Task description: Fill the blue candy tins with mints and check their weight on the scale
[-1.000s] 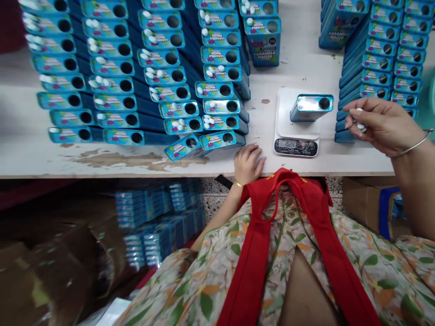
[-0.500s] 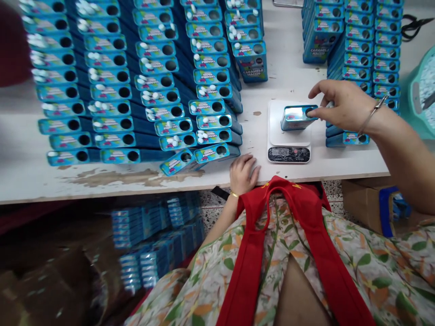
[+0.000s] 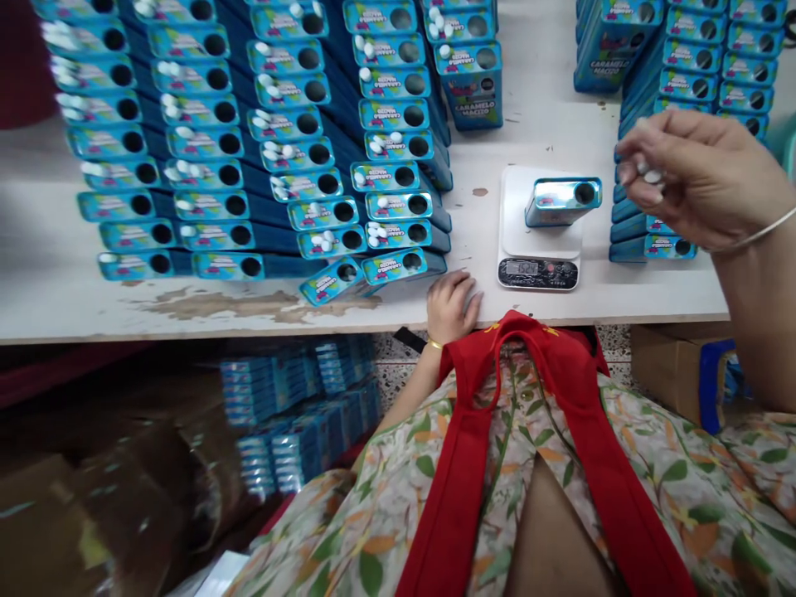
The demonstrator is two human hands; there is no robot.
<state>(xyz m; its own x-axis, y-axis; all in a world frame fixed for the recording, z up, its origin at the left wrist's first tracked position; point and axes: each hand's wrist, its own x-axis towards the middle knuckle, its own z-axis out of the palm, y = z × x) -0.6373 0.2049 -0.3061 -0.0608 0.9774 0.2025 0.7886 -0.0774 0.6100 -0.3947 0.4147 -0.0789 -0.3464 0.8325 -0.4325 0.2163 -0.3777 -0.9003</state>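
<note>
My right hand (image 3: 702, 178) is in the air to the right of the scale, its fingers pinched around a few small white candies (image 3: 652, 176). On the white kitchen scale (image 3: 513, 236) a blue candy tin (image 3: 553, 199) stands upright, the round hole in its top uncovered. Digits show on the scale's display (image 3: 521, 268). Near the table's front edge rests my left hand (image 3: 453, 305), holding nothing, its fingers loosely bent and lying on the surface. It is close to the last tins of the left group.
Rows of upright blue tins (image 3: 217, 141) fill the left of the table, many with white candies on their tops. More tins (image 3: 687, 54) stand at the right, partly behind my right hand. A teal tub (image 3: 789, 137) shows at the right edge. Below are stacked tins (image 3: 298, 406) and a cardboard box (image 3: 665, 356).
My right hand has moved away from the hole of the tin on the scale, to the right, and white candies now show in its fingers. My left hand stays on the table. The view has shifted slightly.
</note>
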